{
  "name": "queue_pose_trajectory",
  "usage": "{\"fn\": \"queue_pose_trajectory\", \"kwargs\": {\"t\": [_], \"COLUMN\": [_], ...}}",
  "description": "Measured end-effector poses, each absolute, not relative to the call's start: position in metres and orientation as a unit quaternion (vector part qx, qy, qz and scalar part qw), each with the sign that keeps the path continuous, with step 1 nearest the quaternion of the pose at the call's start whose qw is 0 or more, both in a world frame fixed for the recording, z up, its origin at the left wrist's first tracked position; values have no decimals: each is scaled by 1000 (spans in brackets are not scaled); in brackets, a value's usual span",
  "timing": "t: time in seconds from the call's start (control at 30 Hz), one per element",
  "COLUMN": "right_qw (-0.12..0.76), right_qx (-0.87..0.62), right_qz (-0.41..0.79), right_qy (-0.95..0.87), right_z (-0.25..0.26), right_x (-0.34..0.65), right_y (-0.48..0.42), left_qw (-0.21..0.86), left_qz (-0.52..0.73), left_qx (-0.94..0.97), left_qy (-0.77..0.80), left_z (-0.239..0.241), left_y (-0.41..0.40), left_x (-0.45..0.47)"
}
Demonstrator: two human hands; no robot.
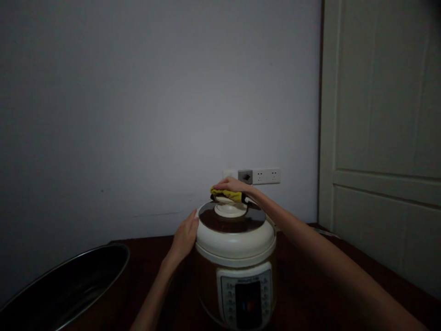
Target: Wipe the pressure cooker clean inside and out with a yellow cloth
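An electric pressure cooker (pixel 237 246) with a white rim, brown lid top and front control panel stands upright in the middle. My right hand (pixel 232 184) is closed on a yellow cloth (pixel 227 194) with dark edging, which lies over the white lid knob (pixel 230 210). Part of the knob and the far side of the lid are hidden behind the cloth and my hand. My left hand (pixel 186 233) rests flat against the left side of the cooker's white rim, fingers stretched out and holding nothing.
A large dark pan or basin (pixel 126 255) with a shiny rim stands at the lower left. The dark red table (pixel 151 246) meets a pale wall (pixel 138 115) with sockets (pixel 267 176) behind the cooker. A white door (pixel 382 151) is at the right.
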State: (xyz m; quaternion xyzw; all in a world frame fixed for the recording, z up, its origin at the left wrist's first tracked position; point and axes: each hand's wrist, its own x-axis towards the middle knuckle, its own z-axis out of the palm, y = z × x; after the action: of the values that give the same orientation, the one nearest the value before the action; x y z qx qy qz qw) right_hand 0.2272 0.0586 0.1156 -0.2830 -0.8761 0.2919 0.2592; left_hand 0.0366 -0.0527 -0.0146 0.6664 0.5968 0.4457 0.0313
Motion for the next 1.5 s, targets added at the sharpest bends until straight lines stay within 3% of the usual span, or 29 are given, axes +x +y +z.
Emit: {"fn": "queue_pose_trajectory", "kwargs": {"t": [0.17, 0.3, 0.57, 0.67, 0.77, 0.83, 0.9, 1.2, 1.5], "right_qw": [361, 426, 510, 463, 298, 182, 126, 160, 259], "right_qx": [-333, -373, -337, -242, -152, -176, -236, -331, -421], "right_qz": [375, 354, 66, -39, -97, -123, -144, -88, 65], "right_qy": [-787, -744, -788, -852, -937, -960, -953, -926, -867], "right_z": [100, 89, 52, 57, 76, 88, 96, 103, 130], "right_x": [239, 251, 277, 267, 239, 214, 190, 154, 214], "right_y": [49, 39, 1, -7, -5, 0, 5, 33, 54], "left_qw": [32, 19, -1, -12, -13, -10, -5, 3, 1], "left_qz": [459, 457, 463, 473, 473, 469, 461, 439, 444], "left_qx": [660, 661, 657, 654, 657, 655, 657, 665, 668], "left_qy": [593, 595, 595, 589, 587, 593, 597, 604, 597], "left_z": [-15, -14, -19, -22, -24, -23, -21, -15, -15], "left_y": [-53, -54, -49, -47, -45, -46, -48, -54, -53], "left_x": [36, 37, 36, 34, 34, 34, 35, 38, 38]}}
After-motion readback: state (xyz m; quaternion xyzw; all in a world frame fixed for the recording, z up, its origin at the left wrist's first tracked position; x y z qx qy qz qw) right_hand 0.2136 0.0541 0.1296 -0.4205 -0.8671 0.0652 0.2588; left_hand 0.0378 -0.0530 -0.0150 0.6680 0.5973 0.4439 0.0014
